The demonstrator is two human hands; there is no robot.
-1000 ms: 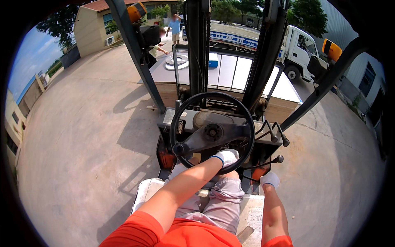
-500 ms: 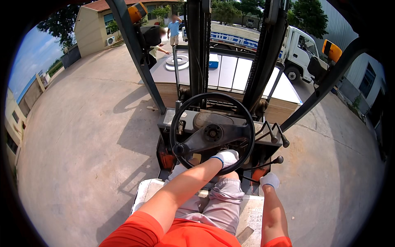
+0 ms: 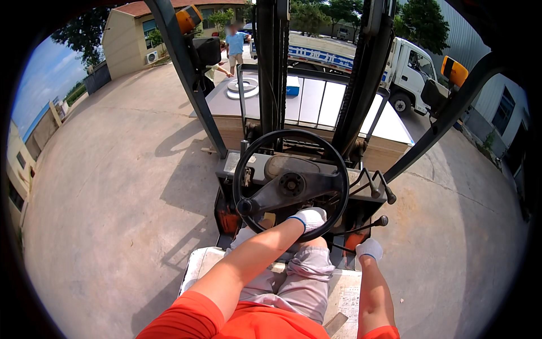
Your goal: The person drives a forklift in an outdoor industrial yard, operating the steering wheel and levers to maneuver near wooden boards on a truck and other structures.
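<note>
A black steering wheel [image 3: 241,174] with a knob on its left side stands in front of me. My left hand [image 3: 310,218], in a white glove with a blue cuff, is closed at the wheel's lower rim; its fingertips are hidden. To the right of the seat, my right hand [image 3: 370,248], gloved in white too, is closed at the end of a thin black lever [image 3: 341,247] low beside the seat. Just above that hand, another lever with a black knob [image 3: 381,220] sticks out. Two bent levers with black grips [image 3: 390,196] rise right of the wheel.
Beyond the forklift mast [image 3: 272,68] lies a wide stack of boards [image 3: 226,127], bearing white rings [image 3: 243,87] and a blue box [image 3: 292,85]. A person in light blue [image 3: 235,44] stands behind it; another person's hand reaches toward it. A white truck [image 3: 411,70] is parked behind, right.
The person in light blue has shifted slightly left and lowered the arm raised to the head. The other person's head has passed behind the mirror. My hands have barely moved.
</note>
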